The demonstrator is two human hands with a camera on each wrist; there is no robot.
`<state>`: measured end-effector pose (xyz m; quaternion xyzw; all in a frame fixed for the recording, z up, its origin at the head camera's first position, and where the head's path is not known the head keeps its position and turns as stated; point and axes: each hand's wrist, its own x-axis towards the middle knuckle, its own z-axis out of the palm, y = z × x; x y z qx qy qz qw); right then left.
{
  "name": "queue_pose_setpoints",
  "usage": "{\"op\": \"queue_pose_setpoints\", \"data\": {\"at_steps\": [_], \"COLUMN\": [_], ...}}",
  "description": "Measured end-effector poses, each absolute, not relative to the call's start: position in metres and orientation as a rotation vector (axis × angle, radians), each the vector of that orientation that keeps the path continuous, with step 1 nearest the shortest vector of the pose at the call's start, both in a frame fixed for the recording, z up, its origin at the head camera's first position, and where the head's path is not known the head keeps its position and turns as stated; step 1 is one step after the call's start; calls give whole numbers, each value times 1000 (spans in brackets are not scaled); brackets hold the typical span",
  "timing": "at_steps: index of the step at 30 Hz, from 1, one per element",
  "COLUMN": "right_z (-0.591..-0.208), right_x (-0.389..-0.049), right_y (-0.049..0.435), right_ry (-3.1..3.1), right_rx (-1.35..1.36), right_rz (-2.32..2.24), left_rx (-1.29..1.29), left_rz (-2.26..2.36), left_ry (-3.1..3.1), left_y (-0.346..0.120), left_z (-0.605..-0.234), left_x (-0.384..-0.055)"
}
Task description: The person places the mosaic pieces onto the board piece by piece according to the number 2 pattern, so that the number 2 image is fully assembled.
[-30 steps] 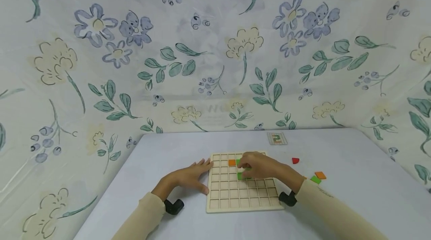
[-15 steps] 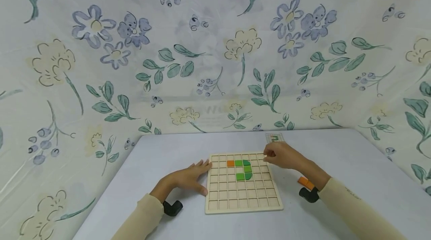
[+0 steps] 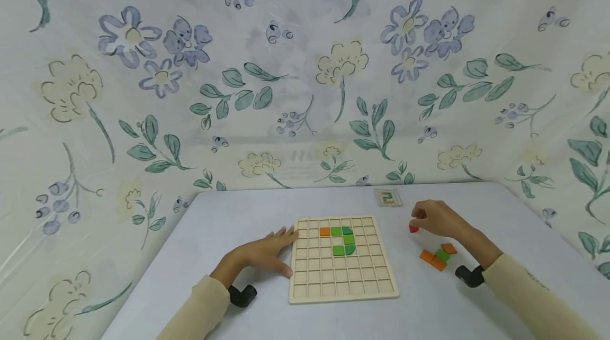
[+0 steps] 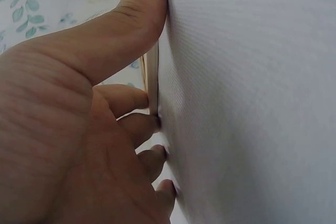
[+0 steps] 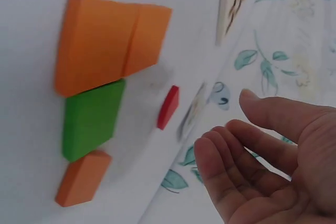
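A wooden grid board (image 3: 314, 282) lies on the white table. My left hand (image 3: 263, 253) rests flat beside its left edge, fingers spread and touching the side; the left wrist view has the fingertips and thumb against the tabletop. Set in the board's upper cells are an orange square tile (image 3: 324, 232), several green square tiles (image 3: 338, 250) and green rounded tiles (image 3: 350, 250). To the right of the board, my right hand (image 3: 436, 218) hovers over a red rounded tile (image 3: 413, 228). In the right wrist view its fingers are loosely bent, apart from the red tile.
Several loose orange tiles (image 3: 432, 259) and a green tile (image 3: 442, 254) lie touching or close together, nearer me than the red tile. A small pattern card (image 3: 388, 197) is at the back of the table. Behind it hangs a flower-printed curtain (image 3: 305, 75).
My right hand has moved off the board to the right, past its edge, to the red tile. Green tiles it covered are now visible. The left hand has stayed in place.
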<state>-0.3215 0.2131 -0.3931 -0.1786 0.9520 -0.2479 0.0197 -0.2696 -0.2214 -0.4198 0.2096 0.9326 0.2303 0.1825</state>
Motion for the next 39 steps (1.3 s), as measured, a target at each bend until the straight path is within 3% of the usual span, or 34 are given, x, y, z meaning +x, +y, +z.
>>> {"op": "queue_pose_setpoints", "data": {"at_steps": [19,39], "right_z": [-415,-420], "right_x": [-330,-336], "right_y": [219,208], "right_ry": [2921,2931], "right_rx": [-476,-699], "right_rz": [-626,-522], "left_rx": [600,572], "left_rz": [671,660], "left_ry": [2631,2631], "left_y": [-220,-222], "left_z": [-420,-423], "left_x": [-270,-269]}}
